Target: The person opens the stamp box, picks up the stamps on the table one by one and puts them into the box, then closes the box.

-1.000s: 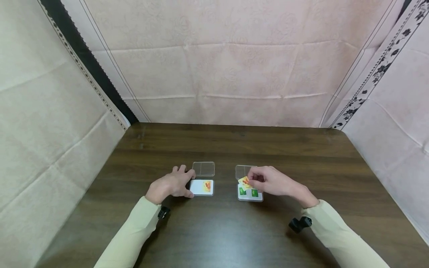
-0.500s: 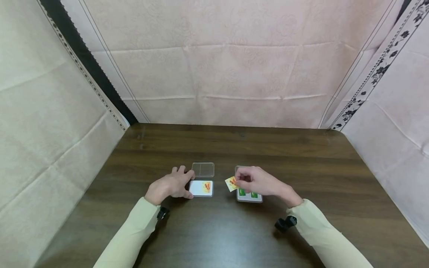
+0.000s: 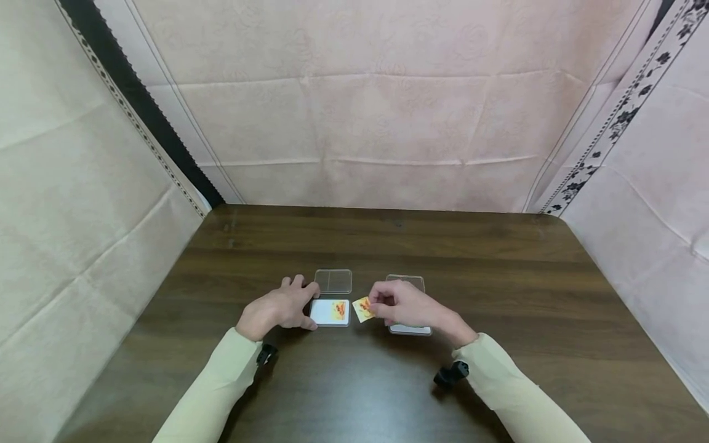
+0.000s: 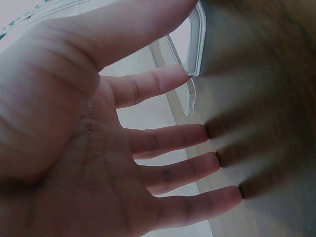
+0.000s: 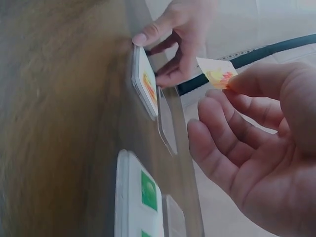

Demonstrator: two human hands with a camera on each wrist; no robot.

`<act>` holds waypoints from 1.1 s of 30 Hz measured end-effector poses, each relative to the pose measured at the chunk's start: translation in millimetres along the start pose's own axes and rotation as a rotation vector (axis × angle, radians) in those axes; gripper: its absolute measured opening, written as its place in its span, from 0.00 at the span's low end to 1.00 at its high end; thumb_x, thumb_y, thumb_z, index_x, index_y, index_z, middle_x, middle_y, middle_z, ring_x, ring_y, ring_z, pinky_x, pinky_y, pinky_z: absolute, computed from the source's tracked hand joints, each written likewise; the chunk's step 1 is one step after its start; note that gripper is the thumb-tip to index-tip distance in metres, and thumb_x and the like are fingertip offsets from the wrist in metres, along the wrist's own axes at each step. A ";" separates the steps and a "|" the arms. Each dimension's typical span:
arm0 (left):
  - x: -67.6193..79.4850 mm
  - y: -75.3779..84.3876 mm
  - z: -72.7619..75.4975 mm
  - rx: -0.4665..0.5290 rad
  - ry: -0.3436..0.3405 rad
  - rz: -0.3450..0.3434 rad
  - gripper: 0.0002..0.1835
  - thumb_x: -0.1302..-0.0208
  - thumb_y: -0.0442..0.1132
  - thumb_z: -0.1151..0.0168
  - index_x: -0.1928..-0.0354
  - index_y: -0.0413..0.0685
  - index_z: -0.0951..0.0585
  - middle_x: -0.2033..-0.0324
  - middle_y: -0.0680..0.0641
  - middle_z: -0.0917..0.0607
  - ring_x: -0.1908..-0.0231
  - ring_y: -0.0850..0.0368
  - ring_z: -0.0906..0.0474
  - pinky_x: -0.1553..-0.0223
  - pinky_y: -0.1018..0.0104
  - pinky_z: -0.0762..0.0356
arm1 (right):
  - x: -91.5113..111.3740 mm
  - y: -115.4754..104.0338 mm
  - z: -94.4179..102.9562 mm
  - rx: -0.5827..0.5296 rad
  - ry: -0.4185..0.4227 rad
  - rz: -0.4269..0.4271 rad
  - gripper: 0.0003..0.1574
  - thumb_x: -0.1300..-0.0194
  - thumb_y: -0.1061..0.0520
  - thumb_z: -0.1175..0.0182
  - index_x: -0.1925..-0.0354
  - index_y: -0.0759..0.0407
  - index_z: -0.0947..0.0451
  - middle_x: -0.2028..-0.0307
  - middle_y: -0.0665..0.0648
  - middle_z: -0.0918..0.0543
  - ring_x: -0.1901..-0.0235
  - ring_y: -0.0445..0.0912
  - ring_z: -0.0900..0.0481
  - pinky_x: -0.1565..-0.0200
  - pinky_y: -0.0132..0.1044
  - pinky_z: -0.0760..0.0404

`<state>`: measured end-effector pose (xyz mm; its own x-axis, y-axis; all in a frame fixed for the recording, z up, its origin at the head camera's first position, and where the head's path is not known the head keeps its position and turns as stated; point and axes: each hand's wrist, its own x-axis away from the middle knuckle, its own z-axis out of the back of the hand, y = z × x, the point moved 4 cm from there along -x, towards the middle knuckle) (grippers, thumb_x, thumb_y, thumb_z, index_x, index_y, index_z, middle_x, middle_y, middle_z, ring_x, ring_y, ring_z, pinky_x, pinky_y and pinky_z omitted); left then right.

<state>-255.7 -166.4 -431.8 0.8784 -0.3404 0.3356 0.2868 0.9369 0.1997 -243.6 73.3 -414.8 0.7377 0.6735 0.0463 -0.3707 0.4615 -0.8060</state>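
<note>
My right hand (image 3: 407, 306) pinches a small square paper card (image 5: 217, 71) printed in yellow and red. The card (image 3: 363, 309) is held above the table, just right of the left shallow white case (image 3: 324, 312). A matching yellow-red picture (image 3: 338, 311) sits at that case's right end. With fingers spread and fairly straight, my left hand (image 3: 279, 311) rests at the case's left side, thumb and index finger at its corners. Partly under my right hand lies the second white case (image 3: 410, 330); its green pictures (image 5: 148, 191) show in the right wrist view.
A clear flat lid (image 3: 334, 281) lies beyond the left case, and another clear lid (image 3: 415, 281) beyond the right one. The dark wooden table (image 3: 354, 240) ends at a pale cloth backdrop (image 3: 354, 123), with cloth at both sides too.
My right hand has carried the card leftward from above the right case to beside the left case. My left hand has stayed by the left case.
</note>
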 end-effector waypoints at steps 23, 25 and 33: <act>0.1 0.1 0.5 -0.011 -0.017 0.004 0.31 0.46 0.54 0.26 0.44 0.54 0.29 0.47 0.41 0.30 0.52 0.45 0.37 0.60 0.55 0.27 | -33.5 9.4 -22.9 -0.187 0.069 -0.118 0.07 0.30 0.56 0.42 0.64 0.58 0.23 0.74 0.57 0.19 0.81 0.44 0.23 0.74 0.40 0.20; -0.3 0.7 0.5 -0.012 -0.018 0.005 0.31 0.46 0.54 0.26 0.44 0.54 0.28 0.47 0.41 0.30 0.52 0.45 0.37 0.59 0.54 0.27 | -36.0 11.1 -24.7 -0.208 0.073 -0.136 0.08 0.30 0.55 0.42 0.64 0.58 0.22 0.75 0.56 0.19 0.81 0.44 0.23 0.75 0.38 0.20; -1.8 3.1 1.6 -0.010 -0.022 0.009 0.32 0.47 0.54 0.25 0.43 0.54 0.28 0.47 0.41 0.30 0.51 0.45 0.36 0.58 0.53 0.26 | -42.3 14.3 -31.7 -0.266 0.097 -0.189 0.08 0.31 0.56 0.42 0.64 0.60 0.20 0.76 0.57 0.19 0.83 0.44 0.25 0.77 0.34 0.23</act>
<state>-257.0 -163.0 -430.3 0.8726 -0.3332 0.3571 0.2826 0.9408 0.1873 -262.2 33.1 -446.9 0.8346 0.5259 0.1638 -0.0710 0.3976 -0.9148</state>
